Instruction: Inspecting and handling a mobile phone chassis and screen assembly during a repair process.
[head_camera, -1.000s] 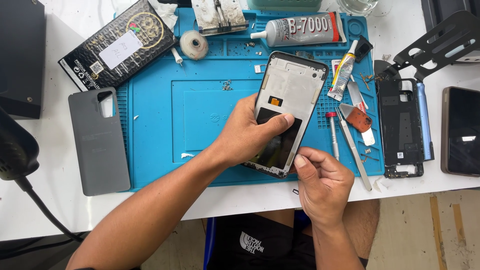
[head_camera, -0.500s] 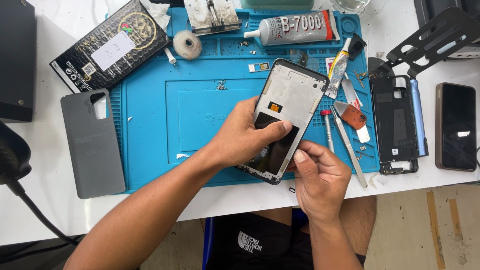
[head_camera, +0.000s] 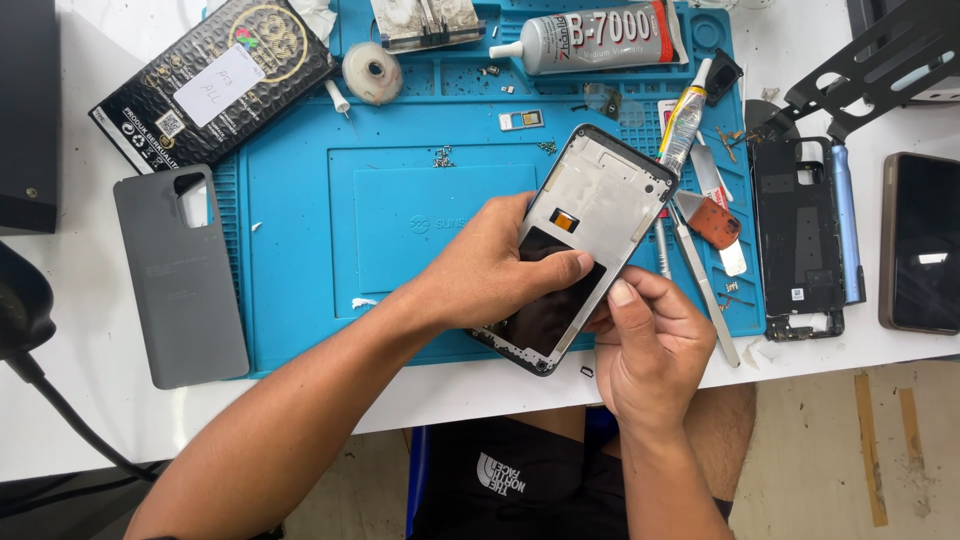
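My left hand (head_camera: 490, 265) is closed over the phone frame (head_camera: 585, 235), palm across its lower half and thumb pressed flat on the dark panel there. My right hand (head_camera: 650, 345) grips the same frame from its near right edge, fingers curled under and the thumb tip lying against the rim. The frame is tilted, its top corner pointing away from me, and it sits above the right portion of the blue work mat (head_camera: 330, 200), with its bottom corner out over the mat's near edge. Its upper half shows bare silver metal with a small orange contact patch. On the far edge of the mat lies a tube of adhesive (head_camera: 600, 40), with a roll of tape (head_camera: 372, 72) to its left. A smaller tube (head_camera: 683, 120) and a metal spudger (head_camera: 700, 280) lie on the mat's right strip, just beside the frame. A grey back cover (head_camera: 180, 275) lies flat off the mat's left edge, and a black box (head_camera: 215, 75) rests at the mat's far left corner. Off the mat's right edge lies a black inner housing (head_camera: 800, 240), and beyond that a dark phone (head_camera: 920, 255).
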